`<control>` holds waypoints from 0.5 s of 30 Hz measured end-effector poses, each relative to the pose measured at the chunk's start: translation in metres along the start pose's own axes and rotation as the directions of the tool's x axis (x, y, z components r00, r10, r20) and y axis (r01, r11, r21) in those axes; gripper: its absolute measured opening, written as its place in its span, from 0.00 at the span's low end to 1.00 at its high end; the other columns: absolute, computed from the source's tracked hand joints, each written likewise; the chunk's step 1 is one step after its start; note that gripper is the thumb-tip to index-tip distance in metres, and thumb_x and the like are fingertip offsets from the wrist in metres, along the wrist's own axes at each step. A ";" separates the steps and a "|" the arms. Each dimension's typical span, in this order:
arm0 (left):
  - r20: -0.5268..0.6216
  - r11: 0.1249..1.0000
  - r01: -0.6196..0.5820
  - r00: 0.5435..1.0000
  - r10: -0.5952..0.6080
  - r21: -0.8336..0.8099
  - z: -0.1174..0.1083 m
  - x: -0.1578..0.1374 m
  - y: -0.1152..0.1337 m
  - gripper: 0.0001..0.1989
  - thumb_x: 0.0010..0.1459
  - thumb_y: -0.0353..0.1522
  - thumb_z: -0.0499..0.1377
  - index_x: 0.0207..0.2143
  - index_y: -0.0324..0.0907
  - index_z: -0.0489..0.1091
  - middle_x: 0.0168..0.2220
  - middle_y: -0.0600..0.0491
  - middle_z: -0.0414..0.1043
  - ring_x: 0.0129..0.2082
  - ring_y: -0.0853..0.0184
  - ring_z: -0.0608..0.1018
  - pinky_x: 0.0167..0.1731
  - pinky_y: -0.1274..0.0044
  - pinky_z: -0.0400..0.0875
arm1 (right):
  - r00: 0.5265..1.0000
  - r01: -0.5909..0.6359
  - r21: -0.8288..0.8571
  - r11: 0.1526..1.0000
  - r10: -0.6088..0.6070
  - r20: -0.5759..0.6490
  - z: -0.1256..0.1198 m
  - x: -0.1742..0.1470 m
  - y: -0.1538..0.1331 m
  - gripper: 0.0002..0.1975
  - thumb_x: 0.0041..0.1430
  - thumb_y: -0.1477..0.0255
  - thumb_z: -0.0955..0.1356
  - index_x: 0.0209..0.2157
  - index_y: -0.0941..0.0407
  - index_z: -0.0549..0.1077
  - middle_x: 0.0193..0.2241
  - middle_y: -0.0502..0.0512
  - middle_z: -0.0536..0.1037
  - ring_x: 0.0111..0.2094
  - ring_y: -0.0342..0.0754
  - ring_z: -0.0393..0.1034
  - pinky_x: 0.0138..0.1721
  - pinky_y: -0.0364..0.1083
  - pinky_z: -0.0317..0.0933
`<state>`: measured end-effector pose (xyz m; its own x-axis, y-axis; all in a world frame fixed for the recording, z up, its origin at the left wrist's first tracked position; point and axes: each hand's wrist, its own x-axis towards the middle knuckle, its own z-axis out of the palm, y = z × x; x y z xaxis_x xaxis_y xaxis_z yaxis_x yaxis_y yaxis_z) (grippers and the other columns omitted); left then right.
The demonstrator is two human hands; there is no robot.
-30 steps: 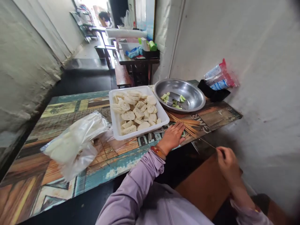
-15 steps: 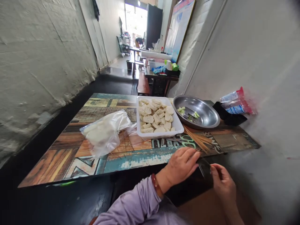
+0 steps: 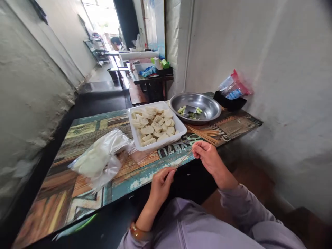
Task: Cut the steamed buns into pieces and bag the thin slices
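Observation:
My left hand (image 3: 161, 185) is closed at the table's near edge, thumb against the curled fingers; anything in it is too small to make out. Just to its right and higher, my right hand (image 3: 209, 159) pinches its fingertips together over the edge. What that pinch holds, if anything, cannot be made out. Thin wooden skewers (image 3: 203, 133) lie in a bundle beyond the right hand. Beside them are scissors with pale green handles (image 3: 191, 138). A white plastic tray (image 3: 183, 128) holds many pale, thick slices of food (image 3: 155, 125).
A steel basin (image 3: 216, 110) with green scraps and a flat blade-like piece stands behind the skewers. At left lies a clear plastic bag (image 3: 100, 157) with pale contents. A black holder (image 3: 229, 102) with packets is by the right wall. A person (image 3: 116, 42) bends in the background.
The view has turned to the right. My left hand, earlier stretched out near the skewers, has drawn back left and closed. My right hand has come up to the table edge, still pinching.

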<state>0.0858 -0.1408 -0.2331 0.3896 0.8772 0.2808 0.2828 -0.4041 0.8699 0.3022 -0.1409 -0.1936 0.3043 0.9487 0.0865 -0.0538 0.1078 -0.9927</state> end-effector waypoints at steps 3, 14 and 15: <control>0.038 0.939 0.240 0.970 -0.238 -0.247 0.013 -0.009 0.008 0.20 0.64 0.47 0.55 0.36 0.39 0.76 0.20 0.57 0.67 0.19 0.72 0.68 0.21 0.80 0.63 | 0.998 0.063 0.044 0.997 -0.064 0.018 0.028 0.001 0.007 0.14 0.55 0.57 0.71 0.33 0.55 0.75 0.26 0.49 0.75 0.27 0.43 0.67 0.28 0.42 0.60; -0.244 0.974 -0.049 0.964 0.104 0.223 -0.035 0.032 0.022 0.10 0.64 0.34 0.56 0.40 0.41 0.76 0.33 0.51 0.77 0.30 0.69 0.76 0.34 0.76 0.71 | 0.991 0.083 0.049 0.995 -0.088 0.101 0.035 0.020 0.060 0.16 0.63 0.57 0.67 0.36 0.55 0.76 0.19 0.44 0.64 0.21 0.41 0.57 0.23 0.42 0.53; -0.265 0.961 -0.063 0.954 0.137 0.270 -0.043 0.045 0.026 0.10 0.64 0.34 0.56 0.40 0.41 0.76 0.32 0.52 0.76 0.29 0.69 0.75 0.33 0.77 0.70 | 0.990 0.088 0.041 0.995 -0.092 0.108 0.034 0.022 0.065 0.16 0.63 0.57 0.67 0.36 0.56 0.76 0.19 0.44 0.63 0.21 0.41 0.56 0.23 0.42 0.53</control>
<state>0.0730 -0.1010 -0.1802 0.1783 0.8505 0.4949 0.4837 -0.5137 0.7086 0.2734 -0.1033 -0.2530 0.2038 0.9613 0.1855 -0.0659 0.2025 -0.9771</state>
